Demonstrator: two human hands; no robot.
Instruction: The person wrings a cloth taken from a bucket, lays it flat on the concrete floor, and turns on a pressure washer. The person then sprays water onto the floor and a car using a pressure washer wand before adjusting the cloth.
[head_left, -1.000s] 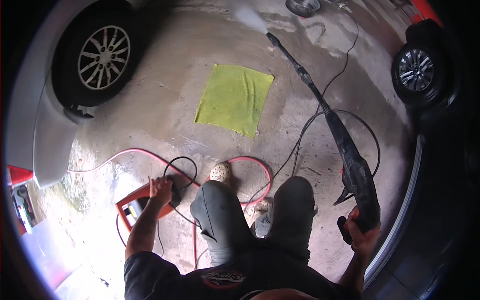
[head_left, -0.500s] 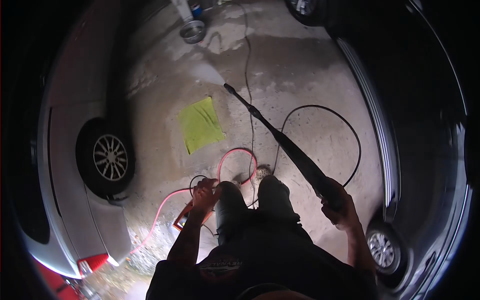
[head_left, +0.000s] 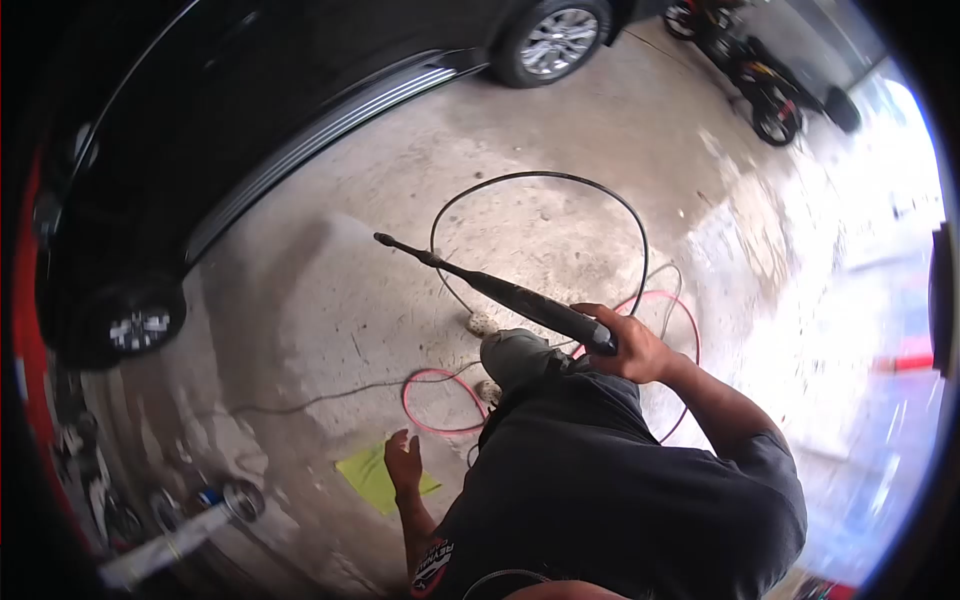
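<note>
My right hand (head_left: 630,345) is wrapped round the rear grip of a long black spray gun (head_left: 530,302). Its thin lance points up and left, with a faint mist at the tip. My left hand (head_left: 403,462) hangs at the lower left, fingers apart and holding nothing. Below it in the view, a yellow-green cloth (head_left: 368,482) lies on the concrete floor, partly hidden by that hand and forearm. A black hose (head_left: 540,174) curves in a wide loop on the floor beyond the gun.
A dark vehicle (head_left: 300,160) with a silver side step stands at the upper left. Motorcycles (head_left: 765,95) are at the upper right. A red hose (head_left: 410,400) coils near my feet. A metal bowl (head_left: 243,500) is at the lower left.
The view has turned right toward the dark vehicle. My left hand has left the orange-framed box and opened. The spray gun has swung round with my right hand.
</note>
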